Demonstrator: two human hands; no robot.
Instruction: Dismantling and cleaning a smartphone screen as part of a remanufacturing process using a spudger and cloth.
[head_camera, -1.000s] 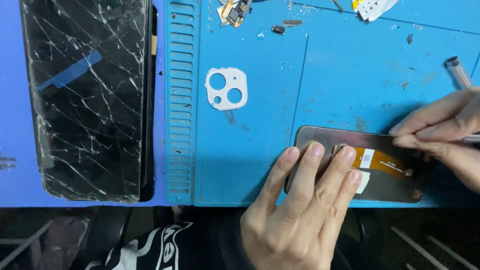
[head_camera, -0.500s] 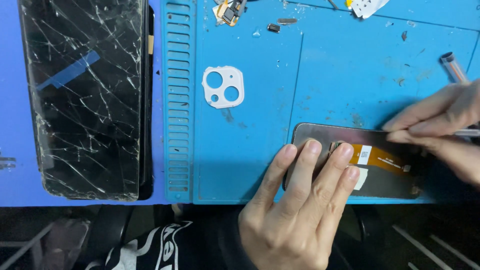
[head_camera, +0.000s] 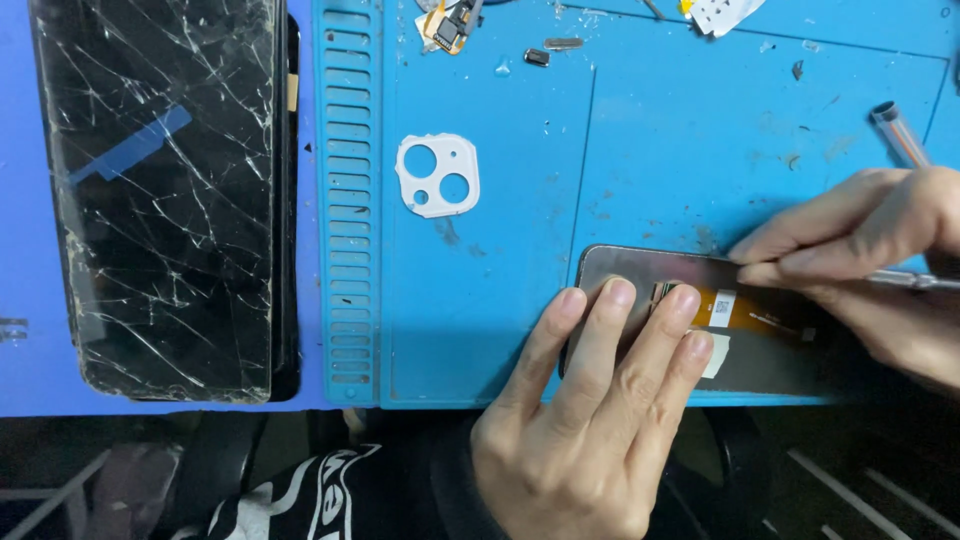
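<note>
My left hand (head_camera: 590, 400) lies flat, fingers spread, pressing down the dark phone panel (head_camera: 640, 275) at the near edge of the blue mat (head_camera: 650, 150). My right hand (head_camera: 860, 255) pinches a thin metal tool (head_camera: 915, 281) over the panel's orange ribbon cable (head_camera: 760, 312). A cracked screen (head_camera: 165, 190) lies well apart, left; a white camera frame (head_camera: 437, 175) sits between.
</note>
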